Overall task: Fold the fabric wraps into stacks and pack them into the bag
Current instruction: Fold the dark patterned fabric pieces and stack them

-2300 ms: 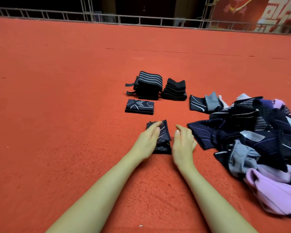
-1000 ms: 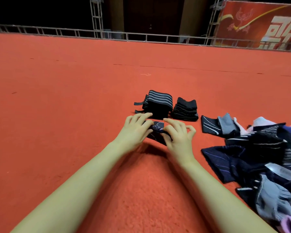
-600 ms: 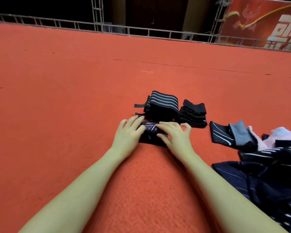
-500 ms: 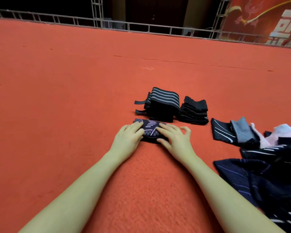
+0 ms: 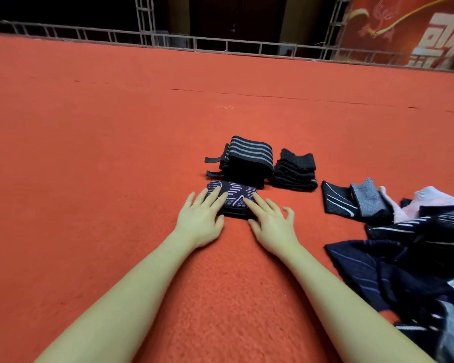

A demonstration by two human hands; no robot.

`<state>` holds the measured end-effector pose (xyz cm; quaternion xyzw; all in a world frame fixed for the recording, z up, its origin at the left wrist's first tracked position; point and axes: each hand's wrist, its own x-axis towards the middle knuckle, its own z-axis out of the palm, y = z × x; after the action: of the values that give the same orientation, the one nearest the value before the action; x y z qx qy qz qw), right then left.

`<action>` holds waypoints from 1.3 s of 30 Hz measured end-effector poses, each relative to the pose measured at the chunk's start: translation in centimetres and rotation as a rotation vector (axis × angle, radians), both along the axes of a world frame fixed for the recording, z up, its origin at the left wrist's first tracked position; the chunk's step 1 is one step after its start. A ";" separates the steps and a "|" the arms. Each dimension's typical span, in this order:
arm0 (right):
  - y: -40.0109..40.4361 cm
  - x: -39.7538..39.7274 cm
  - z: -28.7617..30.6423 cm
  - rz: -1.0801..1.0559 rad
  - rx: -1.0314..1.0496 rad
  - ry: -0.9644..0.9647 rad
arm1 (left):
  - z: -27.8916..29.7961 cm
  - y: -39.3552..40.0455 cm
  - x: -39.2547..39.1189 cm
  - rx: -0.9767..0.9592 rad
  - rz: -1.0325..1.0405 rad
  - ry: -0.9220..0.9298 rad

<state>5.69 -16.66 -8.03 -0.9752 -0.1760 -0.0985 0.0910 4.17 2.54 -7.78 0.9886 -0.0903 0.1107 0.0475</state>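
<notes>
A small stack of folded dark wraps with pale purple markings [image 5: 233, 196] lies on the red carpet [image 5: 102, 179]. My left hand [image 5: 201, 218] rests flat on its left side, fingers straight. My right hand [image 5: 269, 222] lies flat on its right side, fingers spread. Just behind stands a taller stack of black wraps with grey stripes [image 5: 247, 161], and beside that a stack of plain black wraps [image 5: 295, 170]. To the right, a loose heap of unfolded dark, striped and pink wraps [image 5: 417, 258] spreads to the frame edge. No bag is in view.
Two folded pieces, one dark with white lines and one grey [image 5: 351, 199], lie between the black stack and the heap. A metal truss railing [image 5: 220, 45] borders the far edge of the carpet, with a red banner [image 5: 404, 30] behind it at the right.
Both hands carried a folded patterned wrap forward and set it on the patterned wrap lying in front of the striped stack. They now press flat on the small stack.
</notes>
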 end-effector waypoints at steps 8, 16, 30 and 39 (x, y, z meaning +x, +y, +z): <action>-2.9 -4.9 0.3 -0.071 0.192 -0.040 | 2.5 -4.2 -4.6 -0.024 0.016 -0.062; -9.7 -10.7 1.3 -0.151 0.129 -0.284 | 2.6 -12.0 -9.0 -0.131 -0.165 0.024; -14.9 -13.5 -0.4 -0.279 0.061 -0.518 | 1.2 -19.5 -10.2 -0.097 -0.301 0.124; -12.6 -14.5 0.9 -0.011 0.345 -0.589 | 0.7 -15.7 -10.4 -0.398 -0.359 -0.194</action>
<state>-8.79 -29.26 -7.10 -0.8761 -0.1703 -0.4046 0.1996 -6.24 -13.17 -7.03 0.9127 -0.2445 0.2103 0.2508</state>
